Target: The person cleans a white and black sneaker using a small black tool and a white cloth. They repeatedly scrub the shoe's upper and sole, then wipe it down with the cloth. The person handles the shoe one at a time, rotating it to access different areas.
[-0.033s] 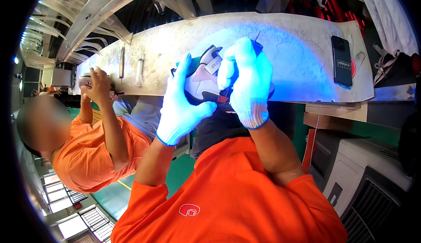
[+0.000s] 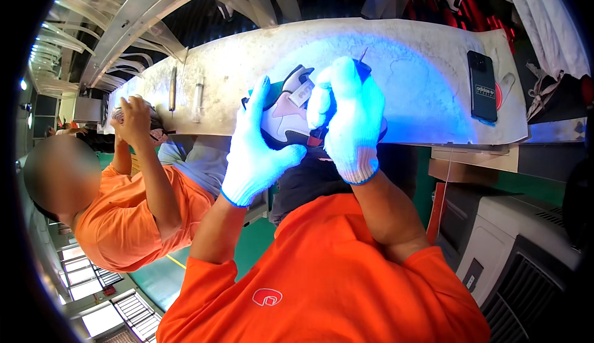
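Under a bright blue light, a sneaker (image 2: 284,120) in white, pale pink and black lies tilted on its side near the table's front edge. My left hand (image 2: 257,148), in a white knit glove, grips it from the left, thumb toward the near side. Gloved in the same way, my right hand (image 2: 349,114) is closed over the shoe's right part and hides much of it. A thin-tipped dark tool (image 2: 363,66) sticks out above the right fist; its lower part is covered by the fingers. A small pale tag or label (image 2: 302,93) shows on the shoe between my hands.
A black phone (image 2: 481,86) lies on the right of the white-covered table (image 2: 421,95). Toward the left are a slim-handled tool (image 2: 172,89) and a clear tube (image 2: 197,100). Beside me, a co-worker in orange (image 2: 136,219) handles another shoe. A grey machine (image 2: 495,244) stands at lower right.
My hands and the sneaker stay nearly where they were. On the left, the co-worker's hands have shifted slightly around the other shoe.
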`<state>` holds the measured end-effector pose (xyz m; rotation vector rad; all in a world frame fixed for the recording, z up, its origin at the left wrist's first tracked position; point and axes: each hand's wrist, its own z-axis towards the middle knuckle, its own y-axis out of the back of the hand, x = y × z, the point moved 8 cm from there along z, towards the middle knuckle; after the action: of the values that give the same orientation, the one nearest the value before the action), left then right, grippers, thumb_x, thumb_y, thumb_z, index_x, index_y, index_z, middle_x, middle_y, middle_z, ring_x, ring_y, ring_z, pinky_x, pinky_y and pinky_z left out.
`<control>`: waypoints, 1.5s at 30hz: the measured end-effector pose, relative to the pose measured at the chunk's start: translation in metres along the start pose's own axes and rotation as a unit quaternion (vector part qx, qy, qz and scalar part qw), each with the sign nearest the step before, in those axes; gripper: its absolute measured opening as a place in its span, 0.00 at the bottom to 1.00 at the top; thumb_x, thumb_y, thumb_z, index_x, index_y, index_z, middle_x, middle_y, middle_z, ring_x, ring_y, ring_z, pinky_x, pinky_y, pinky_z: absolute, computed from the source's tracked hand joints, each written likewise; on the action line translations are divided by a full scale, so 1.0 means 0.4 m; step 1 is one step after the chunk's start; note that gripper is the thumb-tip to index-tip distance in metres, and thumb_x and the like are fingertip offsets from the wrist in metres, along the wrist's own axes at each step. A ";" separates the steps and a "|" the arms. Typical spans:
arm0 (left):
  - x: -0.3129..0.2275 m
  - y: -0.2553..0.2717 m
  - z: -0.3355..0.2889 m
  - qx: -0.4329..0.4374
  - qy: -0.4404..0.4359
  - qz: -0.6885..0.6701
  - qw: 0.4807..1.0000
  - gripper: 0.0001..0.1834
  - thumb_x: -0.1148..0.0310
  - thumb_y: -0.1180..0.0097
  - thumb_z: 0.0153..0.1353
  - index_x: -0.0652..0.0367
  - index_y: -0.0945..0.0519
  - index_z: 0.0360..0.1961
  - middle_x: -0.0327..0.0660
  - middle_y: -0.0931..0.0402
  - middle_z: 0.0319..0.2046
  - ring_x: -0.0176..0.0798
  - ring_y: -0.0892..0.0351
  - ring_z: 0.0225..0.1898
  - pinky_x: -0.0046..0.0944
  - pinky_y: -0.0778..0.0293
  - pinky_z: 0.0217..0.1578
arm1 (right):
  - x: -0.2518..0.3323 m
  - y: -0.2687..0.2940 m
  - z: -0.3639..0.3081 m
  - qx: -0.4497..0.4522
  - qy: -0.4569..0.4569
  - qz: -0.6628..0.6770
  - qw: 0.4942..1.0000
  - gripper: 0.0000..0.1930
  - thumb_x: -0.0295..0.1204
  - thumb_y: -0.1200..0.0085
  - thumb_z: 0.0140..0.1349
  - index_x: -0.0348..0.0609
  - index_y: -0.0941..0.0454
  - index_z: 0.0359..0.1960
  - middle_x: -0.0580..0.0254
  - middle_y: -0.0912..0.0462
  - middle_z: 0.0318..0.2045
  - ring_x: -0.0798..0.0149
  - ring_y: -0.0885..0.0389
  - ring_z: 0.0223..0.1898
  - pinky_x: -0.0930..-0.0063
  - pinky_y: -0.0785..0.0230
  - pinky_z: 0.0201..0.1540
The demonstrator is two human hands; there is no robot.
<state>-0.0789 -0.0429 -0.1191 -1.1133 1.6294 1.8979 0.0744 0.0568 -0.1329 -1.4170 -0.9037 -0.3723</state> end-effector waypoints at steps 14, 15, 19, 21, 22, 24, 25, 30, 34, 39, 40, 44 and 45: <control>0.011 -0.010 0.006 -0.007 0.003 -0.012 1.000 0.73 0.70 0.13 0.41 0.60 0.43 0.89 0.58 0.27 0.72 0.58 0.24 0.73 0.53 0.24 0.74 | 0.040 0.150 0.012 0.014 0.094 0.229 0.969 0.31 0.61 0.57 0.87 0.49 0.21 0.34 0.64 0.22 0.22 0.62 0.23 0.22 0.62 0.26 0.29; 0.011 -0.010 0.007 -0.011 0.001 -0.017 1.000 0.73 0.70 0.13 0.41 0.59 0.43 0.89 0.58 0.27 0.72 0.58 0.23 0.73 0.53 0.24 0.74 | 0.038 0.152 0.010 0.014 0.091 0.233 0.968 0.31 0.61 0.56 0.87 0.49 0.21 0.34 0.64 0.22 0.22 0.62 0.23 0.22 0.62 0.26 0.29; -0.017 -0.012 0.017 0.000 0.003 0.039 0.999 0.75 0.69 0.12 0.39 0.58 0.43 0.90 0.53 0.27 0.74 0.54 0.21 0.71 0.51 0.22 0.72 | 0.042 0.157 -0.012 -0.003 0.087 0.216 0.972 0.32 0.61 0.54 0.87 0.48 0.22 0.32 0.63 0.24 0.21 0.62 0.23 0.21 0.62 0.26 0.28; -0.035 -0.014 0.029 0.013 -0.008 0.038 0.999 0.73 0.69 0.12 0.40 0.58 0.41 0.89 0.56 0.26 0.72 0.57 0.20 0.72 0.52 0.22 0.72 | 0.041 0.166 -0.016 0.003 0.099 0.196 0.976 0.31 0.62 0.53 0.86 0.48 0.23 0.32 0.63 0.25 0.21 0.63 0.24 0.22 0.63 0.27 0.28; -0.042 -0.006 0.031 0.016 -0.014 0.057 0.998 0.73 0.69 0.13 0.40 0.59 0.41 0.89 0.56 0.25 0.71 0.57 0.20 0.72 0.52 0.21 0.71 | 0.033 0.164 -0.022 0.003 0.085 0.213 0.973 0.31 0.62 0.52 0.85 0.48 0.24 0.33 0.63 0.25 0.22 0.63 0.25 0.22 0.62 0.27 0.28; -0.035 -0.006 0.047 0.008 -0.001 0.087 0.996 0.75 0.65 0.10 0.39 0.59 0.41 0.89 0.56 0.24 0.72 0.58 0.20 0.72 0.52 0.21 0.72 | 0.017 0.163 -0.009 0.052 0.084 0.223 0.970 0.27 0.64 0.50 0.82 0.53 0.18 0.43 0.68 0.23 0.24 0.60 0.24 0.23 0.61 0.30 0.27; -0.011 -0.011 0.064 0.010 0.006 0.073 0.997 0.75 0.64 0.09 0.38 0.60 0.41 0.89 0.56 0.24 0.72 0.58 0.20 0.72 0.52 0.21 0.72 | 0.009 0.152 -0.008 0.045 0.077 0.233 0.968 0.27 0.64 0.50 0.82 0.53 0.18 0.43 0.67 0.23 0.24 0.60 0.24 0.23 0.60 0.30 0.27; 0.031 -0.008 0.157 0.117 0.088 0.095 0.985 0.69 0.47 0.12 0.51 0.61 0.39 0.87 0.62 0.21 0.73 0.58 0.16 0.71 0.49 0.22 0.72 | 0.023 0.089 0.097 0.012 0.039 0.184 0.982 0.23 0.53 0.51 0.88 0.45 0.21 0.44 0.65 0.22 0.24 0.67 0.22 0.23 0.67 0.25 0.28; -0.055 0.011 0.210 0.193 0.041 0.306 0.932 0.63 0.41 0.16 0.54 0.56 0.33 0.86 0.63 0.21 0.72 0.66 0.19 0.72 0.58 0.23 0.71 | 0.062 0.237 0.112 -0.066 0.006 0.249 0.966 0.22 0.57 0.49 0.87 0.55 0.20 0.40 0.74 0.28 0.21 0.70 0.31 0.21 0.70 0.35 0.24; -0.254 -0.101 0.137 0.155 -0.295 0.221 0.916 0.56 0.46 0.16 0.49 0.52 0.24 0.78 0.56 0.15 0.63 0.65 0.19 0.70 0.63 0.26 0.71 | 0.073 0.508 0.057 -0.194 0.061 0.152 0.967 0.20 0.52 0.43 0.85 0.50 0.21 0.41 0.70 0.25 0.21 0.67 0.27 0.19 0.68 0.33 0.23; -0.199 -0.200 0.134 0.222 -0.262 0.293 0.892 0.52 0.51 0.17 0.45 0.55 0.21 0.73 0.52 0.13 0.60 0.64 0.17 0.65 0.63 0.26 0.68 | 0.061 0.491 0.061 -0.181 0.043 0.114 0.976 0.18 0.49 0.42 0.84 0.49 0.20 0.42 0.70 0.25 0.21 0.67 0.26 0.19 0.68 0.32 0.23; -0.276 -0.212 0.172 0.216 -0.257 0.153 0.929 0.35 0.55 0.21 0.50 0.57 0.13 0.59 0.55 0.12 0.56 0.59 0.10 0.53 0.58 0.17 0.56 | 0.075 0.470 0.061 -0.189 0.019 -0.097 0.977 0.14 0.43 0.36 0.81 0.44 0.16 0.46 0.68 0.21 0.23 0.69 0.23 0.20 0.71 0.32 0.23; -0.344 -0.148 0.156 0.135 -0.335 0.058 0.931 0.40 0.55 0.13 0.47 0.58 0.13 0.61 0.55 0.12 0.56 0.58 0.08 0.51 0.53 0.15 0.57 | 0.079 0.485 0.089 -0.175 0.047 -0.142 0.973 0.17 0.46 0.36 0.80 0.43 0.15 0.46 0.67 0.19 0.24 0.69 0.24 0.19 0.71 0.33 0.23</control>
<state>0.0284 0.0571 -0.0499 -0.2094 1.4956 1.7697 0.2211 0.1319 -0.2461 -1.5761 -0.9994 -0.8419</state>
